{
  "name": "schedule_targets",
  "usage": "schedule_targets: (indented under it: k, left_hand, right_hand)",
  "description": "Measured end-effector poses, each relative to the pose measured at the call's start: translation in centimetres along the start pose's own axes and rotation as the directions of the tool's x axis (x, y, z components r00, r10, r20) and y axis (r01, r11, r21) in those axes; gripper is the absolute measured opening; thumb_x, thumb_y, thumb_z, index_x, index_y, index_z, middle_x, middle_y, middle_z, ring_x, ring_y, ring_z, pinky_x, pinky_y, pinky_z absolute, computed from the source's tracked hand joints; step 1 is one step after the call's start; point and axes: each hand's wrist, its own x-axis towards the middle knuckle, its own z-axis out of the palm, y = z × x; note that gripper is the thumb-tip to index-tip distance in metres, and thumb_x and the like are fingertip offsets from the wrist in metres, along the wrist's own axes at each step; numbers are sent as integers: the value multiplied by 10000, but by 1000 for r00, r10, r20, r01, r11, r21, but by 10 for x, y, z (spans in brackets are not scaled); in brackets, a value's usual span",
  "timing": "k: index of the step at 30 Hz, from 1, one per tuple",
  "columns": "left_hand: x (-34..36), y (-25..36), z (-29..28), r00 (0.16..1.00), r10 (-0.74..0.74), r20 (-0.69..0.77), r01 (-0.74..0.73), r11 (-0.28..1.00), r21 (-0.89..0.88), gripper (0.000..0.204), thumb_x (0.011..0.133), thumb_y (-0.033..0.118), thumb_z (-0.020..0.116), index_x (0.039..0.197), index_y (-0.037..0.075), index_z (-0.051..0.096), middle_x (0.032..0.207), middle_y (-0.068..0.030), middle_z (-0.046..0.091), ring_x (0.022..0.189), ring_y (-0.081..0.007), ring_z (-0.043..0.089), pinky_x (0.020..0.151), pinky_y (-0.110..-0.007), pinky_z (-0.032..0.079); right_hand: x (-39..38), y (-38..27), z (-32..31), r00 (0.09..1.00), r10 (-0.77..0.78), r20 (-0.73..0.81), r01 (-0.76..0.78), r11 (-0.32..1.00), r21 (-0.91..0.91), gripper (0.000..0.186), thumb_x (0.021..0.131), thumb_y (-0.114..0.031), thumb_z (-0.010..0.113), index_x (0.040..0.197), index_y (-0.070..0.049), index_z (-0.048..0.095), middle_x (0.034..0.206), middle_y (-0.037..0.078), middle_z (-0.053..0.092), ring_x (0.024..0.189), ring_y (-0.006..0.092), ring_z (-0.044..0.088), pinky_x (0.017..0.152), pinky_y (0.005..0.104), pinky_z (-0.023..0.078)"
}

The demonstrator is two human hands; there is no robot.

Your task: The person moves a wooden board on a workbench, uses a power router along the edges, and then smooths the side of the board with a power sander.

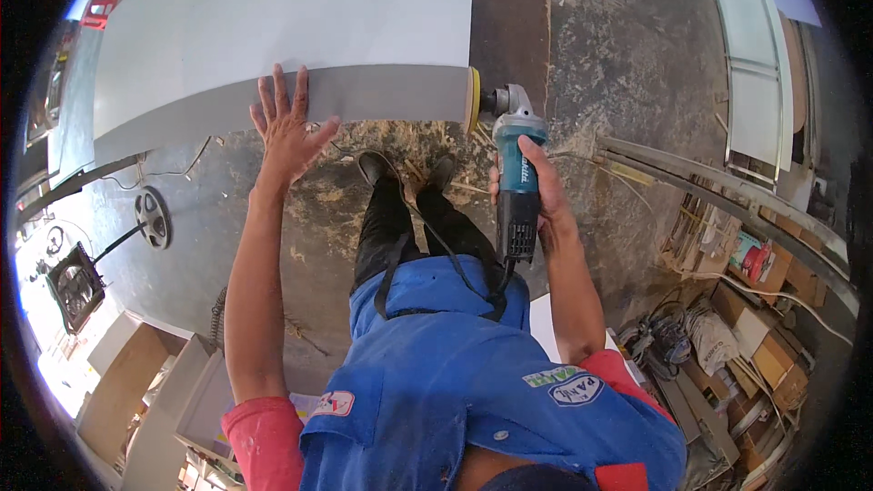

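In my right hand [544, 184] is a teal and black angle grinder [519, 173], my fingers wrapped round its body. Its yellow-edged disc [473, 100] stands upright at the right end of a large panel [300, 9], touching or very close to that edge. The panel has a white top and a grey strip [391, 93] along its near side. Fingers spread, my left hand [289, 132] lies flat on the grey strip, left of the grinder. A dark cord [498, 286] runs from the grinder's rear down past my waist.
A pedestal fan [76, 286] stands at the left on a round base [153, 218]. Metal rails [727, 195] and stacked wood scraps [773, 345] are at the right. Open cabinet boxes [136, 382] sit lower left. Cables and debris lie on the concrete floor [318, 245].
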Motion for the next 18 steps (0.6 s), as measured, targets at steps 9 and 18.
schedule_targets:
  k: [9, 18]
  left_hand:
    - [8, 1, -1, 1000, -2, 27, 3, 1000, -16, 1011, 864, 677, 663, 1662, 319, 158, 1741, -97, -45, 1589, -365, -83, 1201, -675, -47]
    - [27, 160, 17, 951, 306, 42, -302, 949, -91, 914, 896, 474, 695, 1555, -50, 340, 1645, -290, 251, 1547, -475, 148, 1246, -578, 127]
  right_hand:
    - [-6, 22, -20, 999, 24, 47, -25, 999, 22, 519, 934, -528, 686, 1068, -31, 614, 800, 118, 698, 653, 205, 722, 566, 341, 614]
    - [-49, 24, -37, 966, -225, -130, 248, 947, 202, 487, 940, -525, 671, 1002, -43, 642, 766, 100, 686, 633, 204, 713, 558, 336, 605]
